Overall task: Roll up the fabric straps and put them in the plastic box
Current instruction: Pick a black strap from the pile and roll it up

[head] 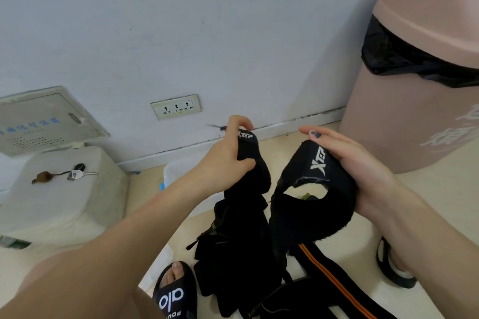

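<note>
Tangling is our main worry: we hold two black fabric straps at once while their tails hang into a loose heap of more straps on the floor, so pulling one end up to roll it may drag the others along or knot them together. We judge that a roll started on this limp cloth could also spring apart unless it stays pinched, and nothing has been rolled so far.

Our left hand is raised in front of the wall, fingers curled over the top end of one strap, thumb pressing on its side; this grip is closed on the cloth. Our right hand lies alongside the padded loop of the second strap, palm against its outer face, fingers long and nearly straight over the top edge. Whether the thumb hooks behind the loop we cannot tell, so that grip looks more like a support than a pinch, and the loop could slide out of it.

The plastic box sits on the floor near the wall, partly hidden behind our left forearm, and it looks clear-walled. An orange-striped strap trails across the floor beside our sandal, where a foot could catch it.
</note>
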`<action>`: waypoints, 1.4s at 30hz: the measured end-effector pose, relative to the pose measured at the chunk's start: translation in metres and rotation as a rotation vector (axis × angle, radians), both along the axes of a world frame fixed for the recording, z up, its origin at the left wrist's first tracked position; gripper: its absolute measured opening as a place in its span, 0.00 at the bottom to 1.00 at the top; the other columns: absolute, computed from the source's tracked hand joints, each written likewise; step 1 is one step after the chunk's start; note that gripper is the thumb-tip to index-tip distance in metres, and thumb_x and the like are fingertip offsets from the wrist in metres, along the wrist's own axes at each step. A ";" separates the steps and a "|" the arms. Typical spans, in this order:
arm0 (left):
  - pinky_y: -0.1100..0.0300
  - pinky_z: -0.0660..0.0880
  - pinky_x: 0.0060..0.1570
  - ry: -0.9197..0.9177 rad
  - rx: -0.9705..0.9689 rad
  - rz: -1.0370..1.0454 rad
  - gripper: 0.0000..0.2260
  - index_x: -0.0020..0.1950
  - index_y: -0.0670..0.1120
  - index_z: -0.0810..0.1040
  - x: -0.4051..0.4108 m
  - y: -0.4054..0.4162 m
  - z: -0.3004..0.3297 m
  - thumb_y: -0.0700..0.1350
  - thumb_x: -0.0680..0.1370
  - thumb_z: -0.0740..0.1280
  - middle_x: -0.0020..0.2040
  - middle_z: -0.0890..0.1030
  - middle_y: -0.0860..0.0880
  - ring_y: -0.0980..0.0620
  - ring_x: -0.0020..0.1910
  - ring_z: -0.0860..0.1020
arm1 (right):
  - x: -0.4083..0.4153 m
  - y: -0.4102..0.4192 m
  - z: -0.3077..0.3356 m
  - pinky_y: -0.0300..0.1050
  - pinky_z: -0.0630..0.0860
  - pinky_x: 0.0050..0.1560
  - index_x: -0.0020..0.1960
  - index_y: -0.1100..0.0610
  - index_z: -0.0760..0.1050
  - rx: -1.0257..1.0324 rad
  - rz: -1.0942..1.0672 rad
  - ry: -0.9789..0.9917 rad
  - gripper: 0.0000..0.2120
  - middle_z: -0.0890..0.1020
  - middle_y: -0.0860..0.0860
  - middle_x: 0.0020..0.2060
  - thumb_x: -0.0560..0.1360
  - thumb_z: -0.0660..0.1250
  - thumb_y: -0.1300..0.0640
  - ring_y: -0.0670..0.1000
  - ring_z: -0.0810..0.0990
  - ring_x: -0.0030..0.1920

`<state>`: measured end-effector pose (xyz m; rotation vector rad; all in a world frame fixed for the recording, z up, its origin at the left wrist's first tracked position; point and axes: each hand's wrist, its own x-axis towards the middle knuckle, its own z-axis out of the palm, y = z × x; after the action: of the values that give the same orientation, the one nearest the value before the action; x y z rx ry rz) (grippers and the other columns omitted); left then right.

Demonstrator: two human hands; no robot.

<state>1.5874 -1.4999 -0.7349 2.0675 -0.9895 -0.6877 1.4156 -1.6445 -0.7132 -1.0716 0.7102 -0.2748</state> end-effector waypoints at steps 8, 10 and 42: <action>0.56 0.79 0.57 0.118 0.190 -0.231 0.33 0.71 0.57 0.74 -0.013 -0.001 -0.004 0.46 0.65 0.68 0.62 0.79 0.55 0.54 0.58 0.79 | 0.006 0.006 0.008 0.33 0.68 0.18 0.57 0.56 0.77 0.188 -0.064 -0.139 0.07 0.75 0.47 0.23 0.83 0.62 0.57 0.42 0.73 0.18; 0.54 0.80 0.54 0.158 0.268 -0.292 0.40 0.74 0.55 0.68 -0.014 0.002 -0.004 0.48 0.61 0.72 0.62 0.76 0.52 0.54 0.57 0.79 | 0.006 0.005 0.008 0.33 0.67 0.18 0.55 0.55 0.78 0.192 -0.082 -0.151 0.06 0.75 0.47 0.24 0.83 0.62 0.57 0.42 0.72 0.17; 0.67 0.73 0.47 0.066 -0.200 0.117 0.12 0.59 0.49 0.81 0.002 -0.005 0.008 0.36 0.80 0.65 0.48 0.81 0.59 0.65 0.44 0.78 | 0.018 0.015 -0.026 0.36 0.74 0.35 0.49 0.63 0.77 -0.190 0.218 -0.116 0.10 0.76 0.53 0.35 0.83 0.64 0.56 0.49 0.77 0.35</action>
<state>1.5896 -1.5047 -0.7268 1.8989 -0.8566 -0.5690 1.4338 -1.6299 -0.7397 -1.2927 0.4652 -0.2170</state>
